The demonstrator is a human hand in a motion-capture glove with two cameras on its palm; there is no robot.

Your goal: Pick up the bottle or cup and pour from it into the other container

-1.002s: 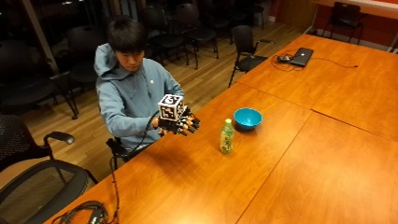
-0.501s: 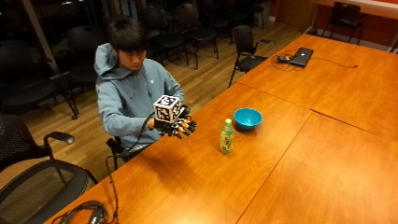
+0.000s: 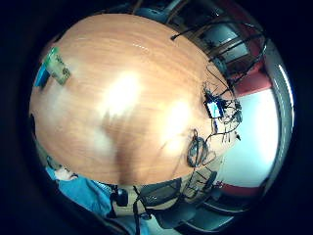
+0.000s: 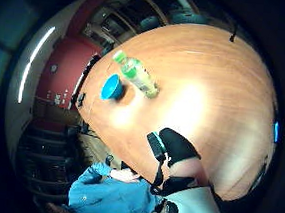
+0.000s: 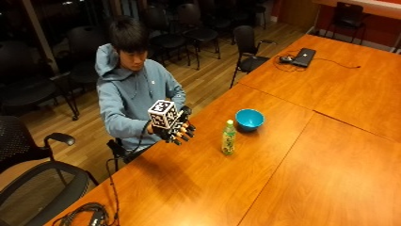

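Outside view, left to right. Left of centre: a person seated at the near edge of the desk (image 5: pixel 206 188), right hand (image 5: pixel 179 129) raised above the wood at about chest height. The gloved fingers (image 5: pixel 185 133) are spread and loosely bent, apart, closed on nothing. The hand hangs in air with a clear gap between it and the bottle; I judge this the reach stage, no grasp made yet.

Centre: 1 bottle (image 5: pixel 228 137), upright on the desk, green cap on, pale greenish liquid showing through most of its height under a green label. Standing cap-up within the arm's sweep, it looks set out as the thing to be picked up.

Just right of the bottle and slightly higher in the frame: 1 blue bowl (image 5: pixel 249 118), mouth up, near the bottle but not touching. Nothing visible inside; the interior reads plain blue. Likely the receiving container, placed close so the pour needs only a short carry.

Upper right: a laptop (image 5: pixel 304 56) with cables, well apart from the work.

Thumb side palm view: bottle and bowl side by side on the wood beyond the palm, nothing between them and the hand.

Cap appears on, so pouring would first need it off; I cannot tell whether it is sealed.
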